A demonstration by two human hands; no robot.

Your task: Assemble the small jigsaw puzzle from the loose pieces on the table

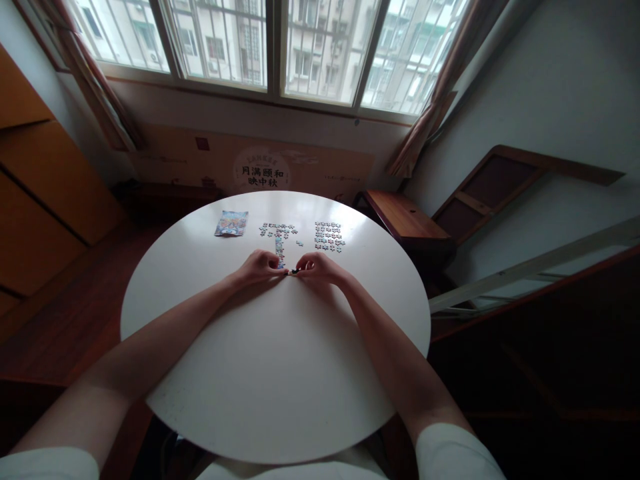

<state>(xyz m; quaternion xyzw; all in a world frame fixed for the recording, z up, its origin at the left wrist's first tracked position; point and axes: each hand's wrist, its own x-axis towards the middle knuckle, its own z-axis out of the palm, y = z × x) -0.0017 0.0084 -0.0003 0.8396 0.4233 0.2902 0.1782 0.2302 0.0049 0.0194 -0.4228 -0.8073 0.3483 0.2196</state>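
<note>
My left hand point(260, 265) is closed, thumb and index finger pressed together at the near end of a strip of joined jigsaw pieces point(279, 250). From the right, my right hand point(320, 267) pinches a small, dark-looking jigsaw piece point(295, 271). The fingertips of both hands almost meet there, over the white table, and partly cover the pieces between them. Beyond the strip, more jigsaw pieces point(270, 230) spread out in a wider band. One small piece point(299, 243) lies apart, between the strip and a group of loose pieces point(329, 237) set out in rows on the right.
A colourful printed packet point(231, 223) lies at the far left of the round white table point(270, 387). Past the table's right edge stands a wooden stool or low table point(403, 213). Barred windows point(325, 47) and a printed banner point(175, 150) are behind.
</note>
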